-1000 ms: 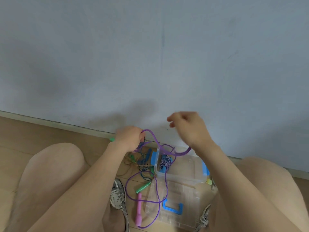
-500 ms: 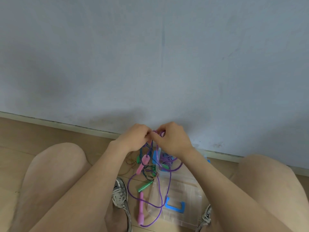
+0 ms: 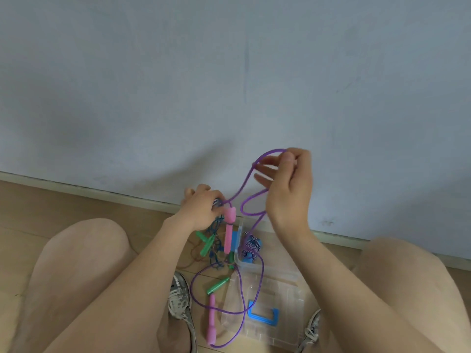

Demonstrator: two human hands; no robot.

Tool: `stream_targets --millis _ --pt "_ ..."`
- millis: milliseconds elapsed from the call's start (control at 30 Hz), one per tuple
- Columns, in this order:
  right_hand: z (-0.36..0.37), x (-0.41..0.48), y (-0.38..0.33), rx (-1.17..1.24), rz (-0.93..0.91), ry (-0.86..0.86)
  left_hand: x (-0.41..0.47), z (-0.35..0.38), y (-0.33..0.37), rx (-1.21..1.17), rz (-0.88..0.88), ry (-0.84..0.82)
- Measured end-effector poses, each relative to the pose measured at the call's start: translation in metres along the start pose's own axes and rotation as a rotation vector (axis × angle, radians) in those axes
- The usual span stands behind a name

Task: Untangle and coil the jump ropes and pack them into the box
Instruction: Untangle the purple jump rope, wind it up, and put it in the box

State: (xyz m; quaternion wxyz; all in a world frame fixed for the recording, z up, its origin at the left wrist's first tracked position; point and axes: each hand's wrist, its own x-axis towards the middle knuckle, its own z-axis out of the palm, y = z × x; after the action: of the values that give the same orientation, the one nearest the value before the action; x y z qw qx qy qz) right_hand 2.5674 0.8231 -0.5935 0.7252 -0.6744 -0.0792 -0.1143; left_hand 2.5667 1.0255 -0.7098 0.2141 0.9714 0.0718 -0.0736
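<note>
My left hand (image 3: 201,207) grips the purple jump rope (image 3: 251,212) just above one pink handle (image 3: 228,231), which hangs down from it. My right hand (image 3: 288,184) is raised near the wall and pinches a loop of the same purple rope between thumb and fingers. The rope runs down to a second pink handle (image 3: 211,319) lying on the floor. A dark blue rope with green handles (image 3: 206,244) dangles tangled under my left hand. A clear plastic box (image 3: 274,250) on the floor holds a coiled blue-and-white rope (image 3: 251,247).
The box's clear lid (image 3: 277,309) with a blue handle lies flat in front of the box. Another green handle (image 3: 218,286) lies on the wooden floor. My knees and shoes frame the work area; a grey wall with a baseboard stands close behind.
My hands were together at the rope; now my right hand has lifted up and to the right, drawing out a purple loop. The upper pink handle rose slightly with my left hand.
</note>
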Motion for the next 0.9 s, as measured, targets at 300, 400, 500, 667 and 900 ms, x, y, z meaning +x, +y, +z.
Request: stream_targets --millis 300,400,500,667,900 --pt "-0.023 0.015 -0.031 0.410 0.224 0.103 -0.005 0.002 -0.005 -0.039 -0.244 -0.110" --pt "-0.021 0.009 -0.031 0.387 0.245 0.047 -0.008 0.002 -0.002 -0.055 -0.280 -0.139" --pt "-0.016 0.005 -0.032 0.423 0.264 -0.007 -0.012 0.003 0.010 -0.062 -0.149 -0.316" --pt "-0.017 0.006 -0.041 0.588 0.390 -0.082 -0.018 0.011 0.030 -0.134 0.048 -0.369" --pt "-0.022 0.010 -0.048 0.632 0.392 -0.046 -0.021 0.030 0.049 -0.153 0.143 -0.750"
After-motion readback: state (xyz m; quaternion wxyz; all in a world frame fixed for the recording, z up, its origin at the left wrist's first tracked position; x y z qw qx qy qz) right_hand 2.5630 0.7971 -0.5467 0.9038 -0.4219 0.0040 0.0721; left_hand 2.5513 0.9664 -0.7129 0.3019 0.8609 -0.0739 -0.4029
